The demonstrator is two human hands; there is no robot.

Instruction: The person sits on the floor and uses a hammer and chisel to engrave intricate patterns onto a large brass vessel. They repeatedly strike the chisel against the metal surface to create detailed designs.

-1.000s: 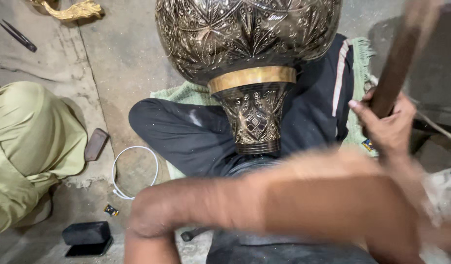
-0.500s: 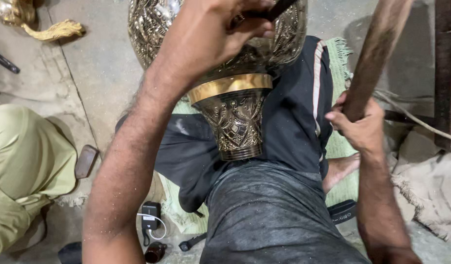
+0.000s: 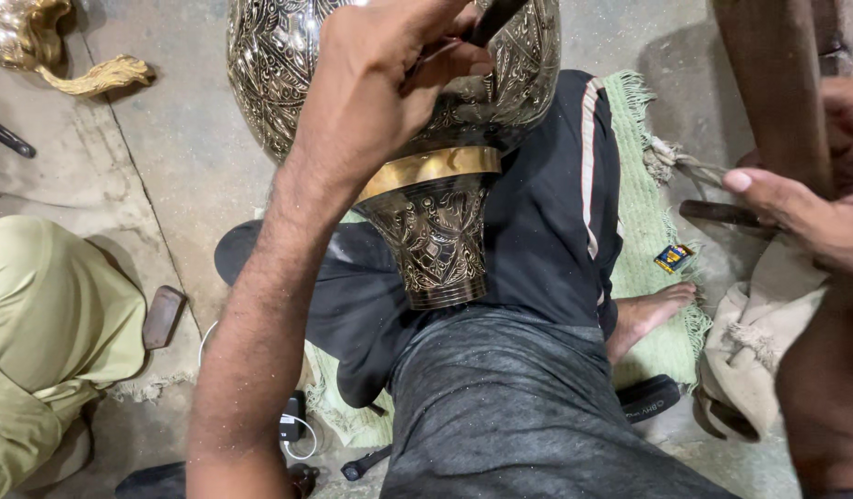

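Two hands are working: the left hand (image 3: pixel 389 83) is pinching a dark tool (image 3: pixel 491 17) against the engraved vase (image 3: pixel 288 65), the right hand (image 3: pixel 805 217) is gripping a wooden stick (image 3: pixel 778 83); a slip could be scratching the pattern.

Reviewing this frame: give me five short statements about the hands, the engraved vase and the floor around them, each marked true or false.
1. The left hand holds a slim dark tool against the engraved metal vase. True.
2. The vase stands upright on a workbench. False: it lies tilted across the person's lap, its foot toward the camera.
3. The right hand grips a brown wooden handle. True.
4. The band between the vase's body and foot is plain gold-coloured metal. True.
5. The mat under the seated person is red. False: it is green, with a fringed edge.
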